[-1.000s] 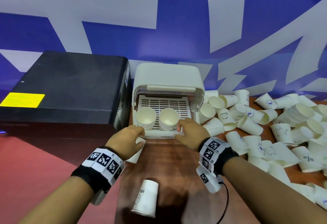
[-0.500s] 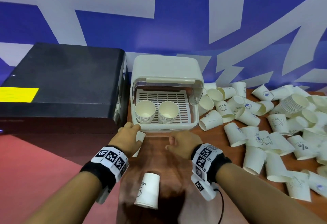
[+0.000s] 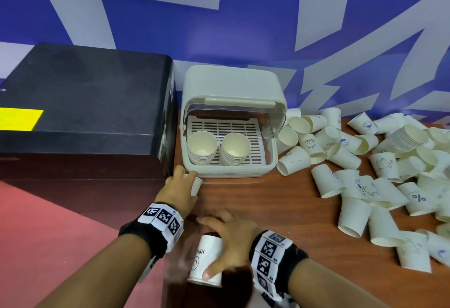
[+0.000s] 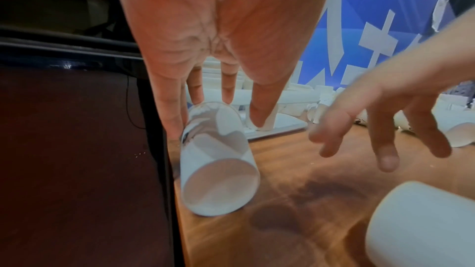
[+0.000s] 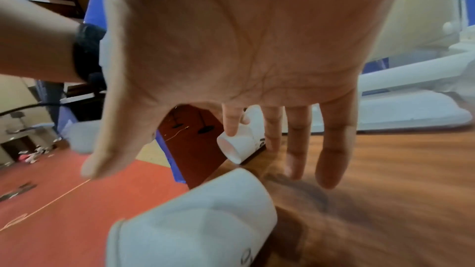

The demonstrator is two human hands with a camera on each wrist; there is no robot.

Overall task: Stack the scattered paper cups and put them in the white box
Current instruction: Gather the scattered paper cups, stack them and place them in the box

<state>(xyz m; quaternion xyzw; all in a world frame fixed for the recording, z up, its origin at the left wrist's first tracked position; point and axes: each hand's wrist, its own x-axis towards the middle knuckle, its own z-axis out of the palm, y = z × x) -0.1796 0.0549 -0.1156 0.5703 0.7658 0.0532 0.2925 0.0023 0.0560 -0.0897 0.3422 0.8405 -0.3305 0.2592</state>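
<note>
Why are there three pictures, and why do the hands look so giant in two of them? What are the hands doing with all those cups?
Nobody's hands are giant! A person wears three cameras: one on the head and one on each wrist. The wrist cameras sit very close to the hands, so these look huge.

From the head you see a wooden table with a white box standing open. Two stacks of cups are already inside it. To the right lies a big pile of loose paper cups. A large black case stands to the left.

The left hand holds one paper cup lying on its side, just in front of the box. The right hand is spread wide over an upside-down cup, thumb on its side, about to grab it.
</note>
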